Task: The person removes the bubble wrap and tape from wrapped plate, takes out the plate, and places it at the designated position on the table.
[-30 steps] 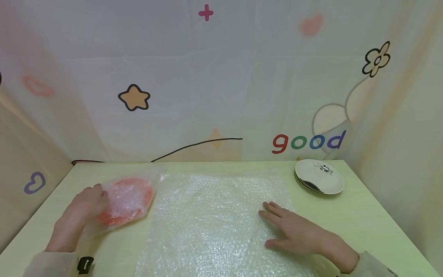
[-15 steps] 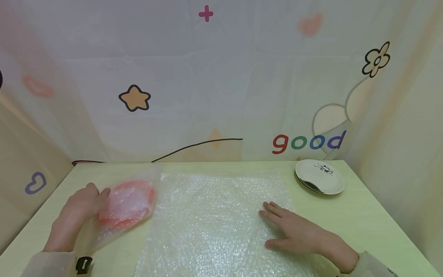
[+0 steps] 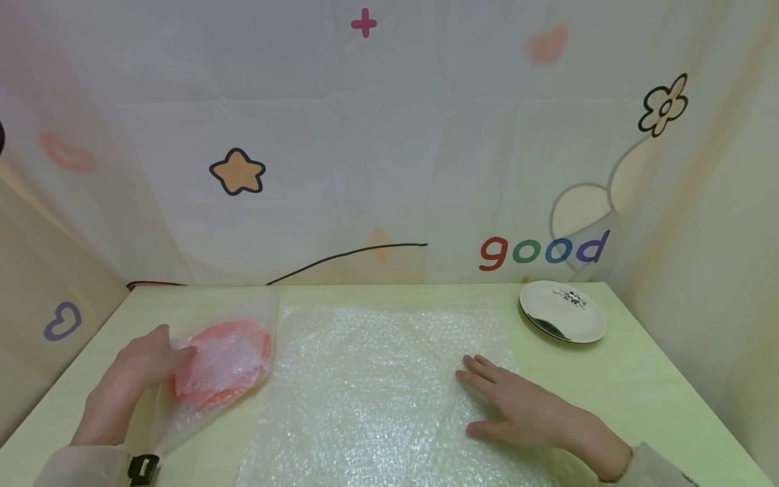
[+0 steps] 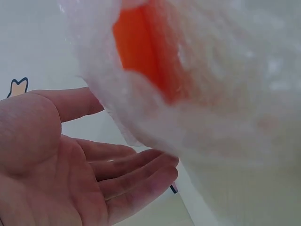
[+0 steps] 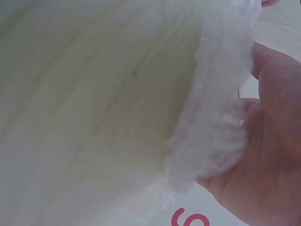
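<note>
A round red-orange item wrapped in bubble wrap lies at the left of the table; its kind is blurred by the wrap. At its left edge is my left hand, the thumb over the wrap. The left wrist view shows that hand's fingers loosely extended beside the wrap, with orange showing through. A large flat sheet of bubble wrap covers the middle of the table. My right hand rests on its right side, fingers spread. In the right wrist view, the sheet's crinkled edge hides part of the fingers.
A small stack of white plates with a dark floral print stands at the back right of the pale table. Behind the table hangs a printed curtain. Its folds also border both sides.
My left hand has loosened from the wrapped item and shifted slightly left. The wrapped item has turned a little and settled flatter. My right hand has stayed in place.
</note>
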Demonstrator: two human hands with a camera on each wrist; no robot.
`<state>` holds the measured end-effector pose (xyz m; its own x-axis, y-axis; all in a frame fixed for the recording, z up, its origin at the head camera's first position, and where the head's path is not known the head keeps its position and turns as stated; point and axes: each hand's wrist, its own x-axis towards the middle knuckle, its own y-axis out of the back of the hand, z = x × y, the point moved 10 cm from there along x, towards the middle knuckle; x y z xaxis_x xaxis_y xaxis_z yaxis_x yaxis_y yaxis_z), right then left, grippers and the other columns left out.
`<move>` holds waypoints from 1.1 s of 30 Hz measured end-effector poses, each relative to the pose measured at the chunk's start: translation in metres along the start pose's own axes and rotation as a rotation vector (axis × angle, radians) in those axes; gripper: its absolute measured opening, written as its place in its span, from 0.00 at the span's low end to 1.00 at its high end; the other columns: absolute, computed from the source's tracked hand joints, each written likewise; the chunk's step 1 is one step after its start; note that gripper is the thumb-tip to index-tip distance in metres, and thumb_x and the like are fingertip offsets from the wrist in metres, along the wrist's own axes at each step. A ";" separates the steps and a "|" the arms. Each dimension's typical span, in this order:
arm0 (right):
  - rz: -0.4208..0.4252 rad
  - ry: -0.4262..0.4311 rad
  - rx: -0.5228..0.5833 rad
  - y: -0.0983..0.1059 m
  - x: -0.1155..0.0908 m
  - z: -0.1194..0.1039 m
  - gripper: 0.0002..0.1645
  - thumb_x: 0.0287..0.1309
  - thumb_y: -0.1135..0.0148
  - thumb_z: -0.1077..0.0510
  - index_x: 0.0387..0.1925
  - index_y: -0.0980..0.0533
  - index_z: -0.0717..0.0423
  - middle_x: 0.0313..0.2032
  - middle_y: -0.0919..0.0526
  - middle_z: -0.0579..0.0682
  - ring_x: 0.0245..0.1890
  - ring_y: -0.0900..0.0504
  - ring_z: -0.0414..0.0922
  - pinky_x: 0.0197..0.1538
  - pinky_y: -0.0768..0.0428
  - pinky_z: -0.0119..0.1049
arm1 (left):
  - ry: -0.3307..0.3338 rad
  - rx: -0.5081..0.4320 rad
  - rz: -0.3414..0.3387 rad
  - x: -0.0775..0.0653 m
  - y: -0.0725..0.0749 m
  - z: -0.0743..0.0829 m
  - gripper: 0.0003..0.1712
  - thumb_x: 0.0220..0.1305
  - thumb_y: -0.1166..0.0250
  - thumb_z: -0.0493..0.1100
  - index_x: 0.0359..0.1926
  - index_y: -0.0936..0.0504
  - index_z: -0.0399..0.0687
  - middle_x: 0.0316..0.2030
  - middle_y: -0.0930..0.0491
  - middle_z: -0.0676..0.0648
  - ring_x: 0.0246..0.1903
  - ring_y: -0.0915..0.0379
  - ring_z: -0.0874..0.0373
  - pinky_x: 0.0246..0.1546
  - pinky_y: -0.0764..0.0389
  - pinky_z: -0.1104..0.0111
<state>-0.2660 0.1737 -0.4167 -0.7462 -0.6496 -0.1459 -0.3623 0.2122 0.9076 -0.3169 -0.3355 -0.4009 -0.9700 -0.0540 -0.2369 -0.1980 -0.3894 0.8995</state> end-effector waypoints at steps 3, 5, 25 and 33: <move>-0.003 -0.005 0.008 0.000 0.000 0.001 0.54 0.64 0.39 0.29 0.78 0.39 0.56 0.78 0.46 0.60 0.77 0.48 0.61 0.70 0.39 0.63 | -0.018 0.010 -0.001 0.001 0.000 0.000 0.47 0.72 0.41 0.53 0.63 0.46 0.08 0.60 0.40 0.12 0.57 0.39 0.16 0.55 0.31 0.32; -0.002 -0.005 0.010 -0.001 0.000 0.001 0.54 0.64 0.39 0.29 0.78 0.39 0.56 0.78 0.46 0.60 0.77 0.48 0.61 0.70 0.39 0.63 | -0.024 0.011 -0.003 0.002 0.000 -0.001 0.47 0.71 0.40 0.53 0.62 0.45 0.07 0.60 0.39 0.12 0.57 0.39 0.16 0.55 0.30 0.32; 0.006 0.001 0.003 0.000 -0.001 0.000 0.53 0.64 0.39 0.28 0.78 0.39 0.56 0.78 0.45 0.60 0.77 0.47 0.61 0.70 0.38 0.63 | -0.059 -0.162 -0.033 -0.006 0.005 -0.002 0.34 0.74 0.45 0.50 0.51 0.30 0.12 0.40 0.22 0.31 0.37 0.23 0.44 0.36 0.18 0.53; -0.002 -0.023 0.010 -0.002 0.001 0.003 0.52 0.64 0.38 0.30 0.78 0.39 0.56 0.79 0.47 0.59 0.78 0.49 0.59 0.72 0.40 0.60 | -0.034 -0.269 -0.051 -0.007 0.005 -0.004 0.31 0.73 0.43 0.47 0.50 0.32 0.15 0.40 0.22 0.33 0.38 0.23 0.46 0.36 0.16 0.57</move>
<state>-0.2677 0.1750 -0.4198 -0.7581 -0.6330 -0.1567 -0.3692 0.2185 0.9033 -0.3102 -0.3412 -0.3961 -0.9649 0.0008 -0.2627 -0.2063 -0.6214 0.7558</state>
